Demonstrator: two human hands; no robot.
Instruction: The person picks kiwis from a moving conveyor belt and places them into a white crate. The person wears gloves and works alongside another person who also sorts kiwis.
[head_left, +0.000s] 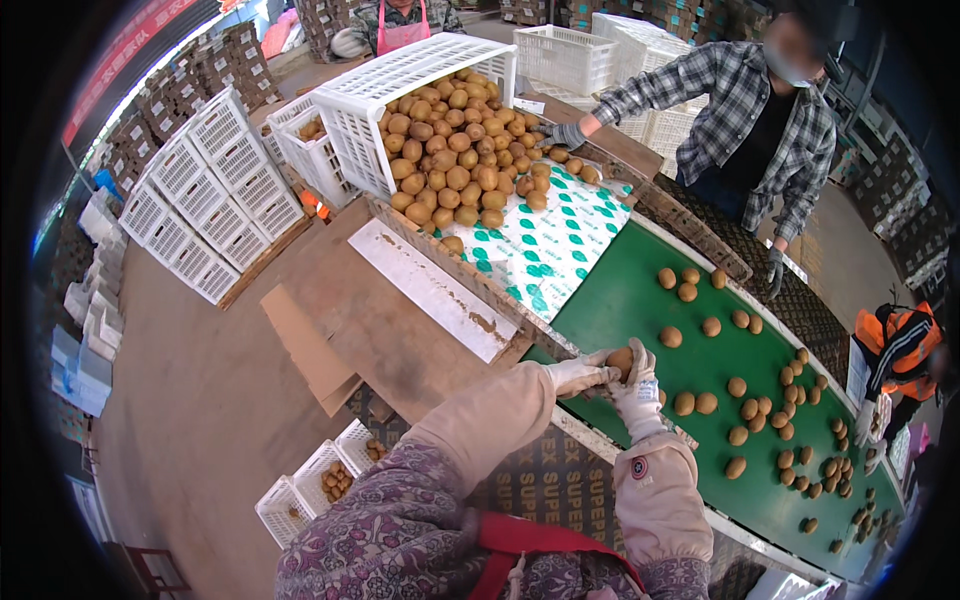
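Both my hands wear white gloves and meet around one kiwifruit (620, 362) above the near edge of the green conveyor belt (622, 292). My left hand (579, 375) touches the fruit from the left. On its right side, my right hand (639, 386) has its fingers raised and curled against it. Loose kiwifruit (670, 337) lie scattered along the belt to the right. Beyond my hands, a white plastic crate (352, 142) lies tipped on its side, with a heap of kiwifruit (450, 161) spilling onto a white sheet with green leaf prints (555, 247).
A co-worker's gloved hand (562, 135) touches the heap; another co-worker (900, 352) stands at the belt's far right. Stacked white crates (214, 195) stand at left. Small crates holding fruit (307, 480) are at lower left. A wooden rail (465, 277) edges the sorting surface.
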